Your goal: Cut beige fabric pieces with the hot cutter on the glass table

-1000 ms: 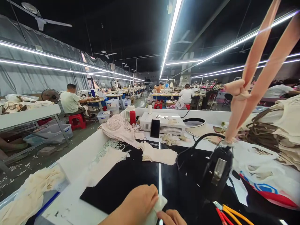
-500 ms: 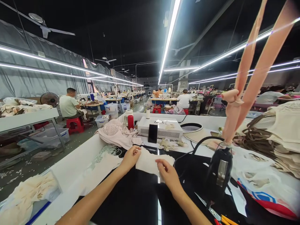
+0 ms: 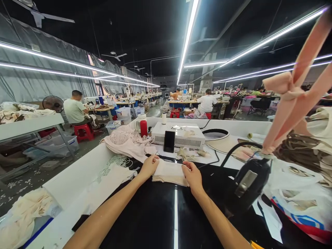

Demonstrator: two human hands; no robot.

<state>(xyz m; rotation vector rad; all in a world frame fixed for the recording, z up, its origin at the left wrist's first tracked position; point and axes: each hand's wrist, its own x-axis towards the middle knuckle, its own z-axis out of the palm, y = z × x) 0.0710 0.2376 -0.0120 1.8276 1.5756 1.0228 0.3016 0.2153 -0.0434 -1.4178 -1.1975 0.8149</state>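
Between my two hands is a small cream piece of cloth (image 3: 169,172), its layered lower edge showing above the glossy black tabletop (image 3: 145,218). My left hand (image 3: 149,166) pinches its upper left corner between thumb and fingers. At the right edge, my right hand (image 3: 192,175) grips the cloth with bent fingers. Just beyond the cloth a dark phone (image 3: 169,141) leans upright against a white vented box (image 3: 190,138). Whether the layers are one folded piece or several pieces, I cannot tell.
On the right, a black device (image 3: 250,185) hangs from knotted pink straps (image 3: 287,103), with a plastic bag (image 3: 293,190) beside it. Pale fabric (image 3: 121,140) and green cord (image 3: 118,162) lie on the left. A red thread spool (image 3: 143,128) stands behind. Co-workers sit farther off.
The cloth has turned and now looks squarer, with layered edges showing. My right hand has shifted up and right to its edge. In view, the black device and straps appear farther right and tilted.
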